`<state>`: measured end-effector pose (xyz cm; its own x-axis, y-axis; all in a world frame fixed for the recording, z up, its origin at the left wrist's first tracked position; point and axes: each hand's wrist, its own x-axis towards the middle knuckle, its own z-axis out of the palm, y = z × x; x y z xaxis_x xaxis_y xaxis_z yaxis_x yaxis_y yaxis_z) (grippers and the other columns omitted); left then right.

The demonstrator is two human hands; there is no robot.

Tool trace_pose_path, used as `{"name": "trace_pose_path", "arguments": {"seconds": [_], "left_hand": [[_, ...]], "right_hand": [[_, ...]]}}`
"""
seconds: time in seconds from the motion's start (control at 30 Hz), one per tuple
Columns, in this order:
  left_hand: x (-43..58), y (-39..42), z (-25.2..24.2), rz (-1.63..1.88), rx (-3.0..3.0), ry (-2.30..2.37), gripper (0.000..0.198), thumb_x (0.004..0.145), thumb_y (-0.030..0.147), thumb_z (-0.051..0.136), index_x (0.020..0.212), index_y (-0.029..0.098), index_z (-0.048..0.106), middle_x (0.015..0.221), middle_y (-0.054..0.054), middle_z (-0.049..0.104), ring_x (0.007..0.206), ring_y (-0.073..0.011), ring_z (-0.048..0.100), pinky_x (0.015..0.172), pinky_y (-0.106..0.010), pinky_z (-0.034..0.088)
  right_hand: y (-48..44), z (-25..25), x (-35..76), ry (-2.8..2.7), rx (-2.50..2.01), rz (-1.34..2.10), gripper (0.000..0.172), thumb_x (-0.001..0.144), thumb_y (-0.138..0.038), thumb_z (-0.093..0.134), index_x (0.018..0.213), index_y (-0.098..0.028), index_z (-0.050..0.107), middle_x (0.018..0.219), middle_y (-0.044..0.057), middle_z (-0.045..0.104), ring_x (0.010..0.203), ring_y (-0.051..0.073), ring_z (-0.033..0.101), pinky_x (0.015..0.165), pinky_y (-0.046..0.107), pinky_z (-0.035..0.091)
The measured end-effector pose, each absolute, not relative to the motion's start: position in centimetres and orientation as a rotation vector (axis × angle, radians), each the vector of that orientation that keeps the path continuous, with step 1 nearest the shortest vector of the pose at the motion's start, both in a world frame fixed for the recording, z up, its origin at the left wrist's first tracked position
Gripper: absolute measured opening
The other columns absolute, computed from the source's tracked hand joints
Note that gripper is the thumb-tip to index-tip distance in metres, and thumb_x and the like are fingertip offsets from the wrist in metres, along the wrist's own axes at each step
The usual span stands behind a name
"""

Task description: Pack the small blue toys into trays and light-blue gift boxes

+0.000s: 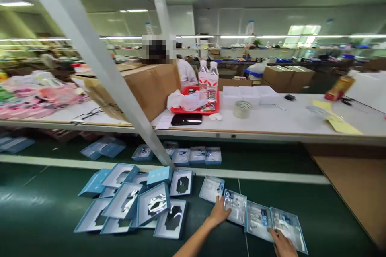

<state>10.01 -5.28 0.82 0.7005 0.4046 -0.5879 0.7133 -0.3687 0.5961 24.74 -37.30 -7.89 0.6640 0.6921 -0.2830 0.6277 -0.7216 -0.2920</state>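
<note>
The green surface is occupied at left by heaped windowed blue boxes. At right, four filled blue boxes are laid in a slanting row. The second is touched by the left hand, grip spread; the near edges of the rightmost pair are met by the right hand, grip state cannot be told.

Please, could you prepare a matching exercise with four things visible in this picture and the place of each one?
Things
1. left hand
2. phone
3. right hand
4. tape roll

Places
A. in front of the white boxes on the shelf
B. at the two rightmost boxes of the near row of four
C. in front of the red tray
D. at the two leftmost boxes of that row

Pairs: 1-D, 2-C, 3-B, 4-A
</note>
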Motion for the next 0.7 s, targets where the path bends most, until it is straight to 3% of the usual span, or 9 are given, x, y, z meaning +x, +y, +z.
{"name": "trace_pose_path", "arguments": {"seconds": [0.1,0.23,0.37,0.57,0.7], "left_hand": [[7.2,-8.6,-0.6,-0.570,2.030,0.643,0.088,0.078,0.029,0.063,0.156,0.016,0.025,0.157,-0.012,0.037,0.144,-0.0251,0.036,0.118,-0.029,0.029],[5.1,-9.6,0.0,-0.713,2.231,0.609,0.089,0.082,0.031,0.059,0.159,0.027,0.015,0.145,-0.009,0.053,0.131,-0.0280,0.052,0.108,-0.034,0.040],[4.1,-10.9,0.4,-0.763,2.421,0.555,0.088,0.086,0.031,0.054,0.160,0.027,0.006,0.130,-0.011,0.062,0.119,-0.0286,0.060,0.101,-0.034,0.043],[4.1,-13.7,-0.2,-0.792,2.550,0.554,0.082,0.085,0.023,0.049,0.159,0.029,0.015,0.129,-0.015,0.061,0.117,-0.0317,0.060,0.100,-0.041,0.043],[4.1,-15.0,0.0,-0.856,2.515,0.585,0.078,0.085,0.022,0.051,0.157,0.029,0.023,0.146,-0.020,0.046,0.118,-0.0344,0.060,0.099,-0.044,0.045]], "right_hand": [[-40.6,-6.1,23.5,-1.018,-2.861,0.720,0.067,0.071,-0.014,0.046,0.136,-0.027,0.056,0.135,0.014,0.058,0.118,0.031,0.061,0.104,0.045,0.042],[-40.0,-3.8,22.7,-0.913,-2.948,0.848,0.064,0.079,-0.019,0.052,0.143,-0.028,0.049,0.141,0.015,0.051,0.124,0.030,0.057,0.106,0.041,0.037],[-39.3,-3.4,22.0,-0.840,-2.972,0.809,0.060,0.085,-0.025,0.054,0.145,-0.029,0.047,0.140,0.015,0.050,0.123,0.030,0.056,0.105,0.040,0.036],[-40.2,-4.0,21.8,-0.909,-2.958,0.727,0.058,0.089,-0.024,0.053,0.145,-0.033,0.046,0.138,0.014,0.051,0.125,0.028,0.054,0.103,0.039,0.036],[-40.2,-3.9,21.8,-0.910,-2.979,0.716,0.057,0.090,-0.025,0.053,0.146,-0.034,0.045,0.138,0.014,0.051,0.124,0.029,0.055,0.102,0.039,0.036]]}}
